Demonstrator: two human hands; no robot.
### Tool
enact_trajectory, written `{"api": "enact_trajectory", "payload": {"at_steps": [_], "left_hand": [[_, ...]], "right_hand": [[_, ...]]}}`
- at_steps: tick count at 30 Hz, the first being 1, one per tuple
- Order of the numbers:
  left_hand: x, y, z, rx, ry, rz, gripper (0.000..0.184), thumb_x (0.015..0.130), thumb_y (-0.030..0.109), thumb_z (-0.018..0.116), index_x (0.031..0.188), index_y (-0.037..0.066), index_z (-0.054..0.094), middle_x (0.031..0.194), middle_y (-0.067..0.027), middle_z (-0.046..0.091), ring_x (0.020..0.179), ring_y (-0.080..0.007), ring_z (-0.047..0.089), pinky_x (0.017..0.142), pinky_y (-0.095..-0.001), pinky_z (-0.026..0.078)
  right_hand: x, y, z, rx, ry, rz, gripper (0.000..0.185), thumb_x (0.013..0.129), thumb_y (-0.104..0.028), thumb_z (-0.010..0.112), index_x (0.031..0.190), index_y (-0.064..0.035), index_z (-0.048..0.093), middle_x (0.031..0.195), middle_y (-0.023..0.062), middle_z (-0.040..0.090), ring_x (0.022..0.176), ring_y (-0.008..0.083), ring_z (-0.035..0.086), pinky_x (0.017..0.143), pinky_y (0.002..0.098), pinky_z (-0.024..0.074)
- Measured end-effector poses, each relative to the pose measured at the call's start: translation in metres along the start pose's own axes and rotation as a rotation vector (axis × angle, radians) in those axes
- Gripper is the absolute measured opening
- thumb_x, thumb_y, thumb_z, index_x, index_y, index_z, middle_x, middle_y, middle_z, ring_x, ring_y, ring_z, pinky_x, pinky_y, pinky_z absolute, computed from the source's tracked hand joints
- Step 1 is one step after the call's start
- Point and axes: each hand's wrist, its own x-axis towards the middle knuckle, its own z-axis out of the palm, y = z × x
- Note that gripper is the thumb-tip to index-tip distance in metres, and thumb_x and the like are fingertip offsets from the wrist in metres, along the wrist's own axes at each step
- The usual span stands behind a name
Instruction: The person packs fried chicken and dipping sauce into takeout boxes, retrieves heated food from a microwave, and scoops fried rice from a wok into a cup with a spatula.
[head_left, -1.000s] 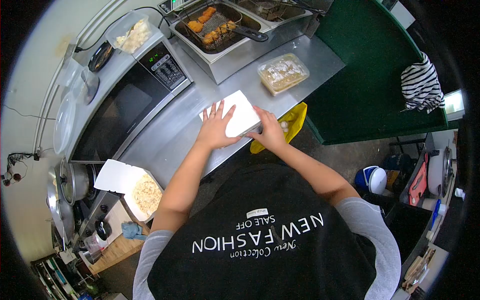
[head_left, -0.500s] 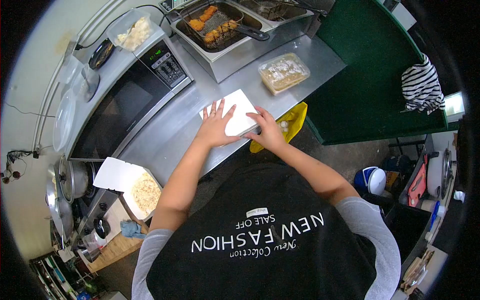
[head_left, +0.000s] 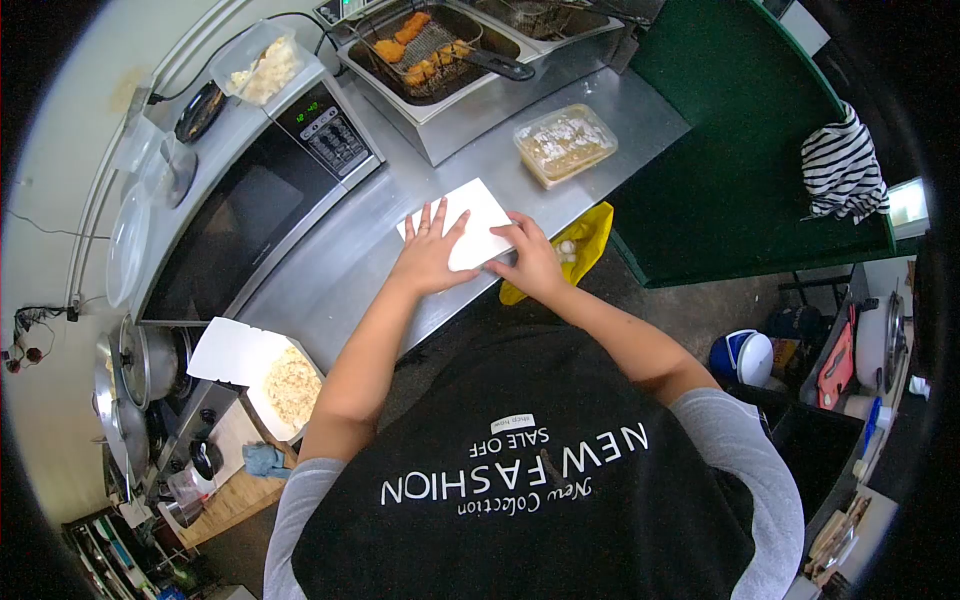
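Observation:
A closed white box point(head_left: 480, 222) lies on the steel counter point(head_left: 345, 270). My left hand point(head_left: 432, 255) rests flat on its lid with the fingers spread. At the box's right edge is my right hand point(head_left: 530, 260), its thumb and fingers apart and touching the side and corner. Behind the box to the right sits a clear plastic tub point(head_left: 565, 145) with pale, floury contents. To the left stands an open white box point(head_left: 220, 350) full of light crumbly food point(head_left: 292, 388).
A fryer point(head_left: 440, 130) with browned pieces in its basket stands at the back. The microwave point(head_left: 250, 215) is on the left, with a tub of pale pieces point(head_left: 265, 70) on top. A yellow bag point(head_left: 595, 240) hangs by the counter edge. Pots point(head_left: 150, 360) are at far left.
My right hand's fingers have shifted slightly inward over the closed box's right edge. My left hand has stayed flat on the lid.

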Motion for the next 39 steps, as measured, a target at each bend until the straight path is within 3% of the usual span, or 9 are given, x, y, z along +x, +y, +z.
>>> {"api": "enact_trajectory", "payload": {"at_steps": [7,10,13,14,24,27,30,33,39], "left_hand": [[-0.004,0.008,0.001,0.055,0.016,0.007,0.119,0.059,0.061,0.079,0.155,0.020,0.023,0.159,-0.0285,0.009,0.147,-0.0479,0.007,0.113,-0.0688,0.005],[-0.006,0.013,0.007,0.073,0.065,-0.008,0.110,0.066,0.053,0.077,0.155,0.018,0.023,0.160,-0.0235,0.013,0.147,-0.0454,0.010,0.112,-0.0704,0.007],[-0.013,0.028,0.012,0.083,0.060,0.047,0.094,0.076,0.036,0.072,0.154,0.018,0.024,0.161,-0.0154,0.017,0.148,-0.0421,0.013,0.111,-0.0715,0.010],[-0.016,0.035,0.014,0.066,0.083,0.075,0.083,0.081,0.024,0.066,0.154,0.018,0.025,0.161,-0.0087,0.020,0.148,-0.0395,0.015,0.110,-0.0724,0.011],[-0.015,0.040,0.025,0.024,0.105,0.050,0.085,0.078,0.023,0.066,0.153,0.022,0.027,0.162,-0.0047,0.019,0.148,-0.0382,0.015,0.111,-0.0719,0.009],[-0.016,0.040,0.022,0.023,0.108,0.042,0.086,0.077,0.024,0.067,0.153,0.023,0.027,0.162,-0.0041,0.020,0.148,-0.0377,0.016,0.112,-0.0713,0.009],[-0.016,0.042,0.021,0.021,0.101,0.033,0.087,0.077,0.025,0.068,0.153,0.023,0.027,0.161,-0.0039,0.020,0.148,-0.0373,0.016,0.112,-0.0705,0.008],[-0.016,0.043,0.019,0.006,0.121,0.032,0.087,0.077,0.026,0.069,0.153,0.023,0.028,0.161,-0.0044,0.021,0.148,-0.0372,0.017,0.112,-0.0700,0.008],[-0.020,0.049,0.019,0.012,0.188,0.038,0.081,0.082,0.028,0.068,0.152,0.020,0.029,0.160,-0.0057,0.022,0.147,-0.0353,0.020,0.114,-0.0664,0.011]], "right_hand": [[-0.001,0.003,0.001,0.054,-0.031,0.008,0.058,0.067,-0.020,0.083,0.119,-0.0093,0.060,0.132,0.0232,0.048,0.119,0.0414,0.052,0.098,0.0453,0.0459],[0.000,0.006,-0.002,0.112,-0.049,-0.013,0.058,0.072,-0.022,0.079,0.125,-0.0096,0.057,0.136,0.0234,0.046,0.122,0.0408,0.050,0.100,0.0451,0.0445],[0.002,0.007,-0.007,0.023,-0.066,-0.070,0.056,0.081,-0.026,0.071,0.132,-0.0089,0.053,0.139,0.0214,0.045,0.124,0.0402,0.048,0.102,0.0450,0.0428],[0.004,0.007,-0.009,-0.033,-0.076,-0.082,0.056,0.083,-0.026,0.068,0.134,-0.0082,0.053,0.139,0.0211,0.046,0.124,0.0403,0.048,0.102,0.0452,0.0423],[0.012,0.012,-0.007,-0.218,-0.081,-0.082,0.044,0.091,-0.029,0.060,0.128,-0.0058,0.059,0.136,0.0183,0.050,0.121,0.0365,0.051,0.097,0.0460,0.0452],[0.017,0.028,0.006,0.089,0.046,0.052,0.040,0.092,-0.025,0.060,0.126,-0.0034,0.060,0.129,0.0216,0.056,0.113,0.0371,0.056,0.096,0.0431,0.0464],[0.024,0.031,0.005,0.216,-0.004,0.216,0.037,0.091,-0.021,0.060,0.122,0.0000,0.062,0.121,0.0231,0.060,0.107,0.0385,0.060,0.094,0.0411,0.0475],[0.030,0.027,0.001,0.229,-0.058,0.203,0.036,0.090,-0.020,0.062,0.118,0.0027,0.063,0.120,0.0231,0.062,0.106,0.0377,0.062,0.093,0.0411,0.0483],[0.038,0.034,-0.005,0.182,-0.140,0.121,0.050,0.087,-0.020,0.066,0.130,0.0020,0.055,0.129,0.0230,0.056,0.115,0.0388,0.057,0.099,0.0413,0.0451]]}}
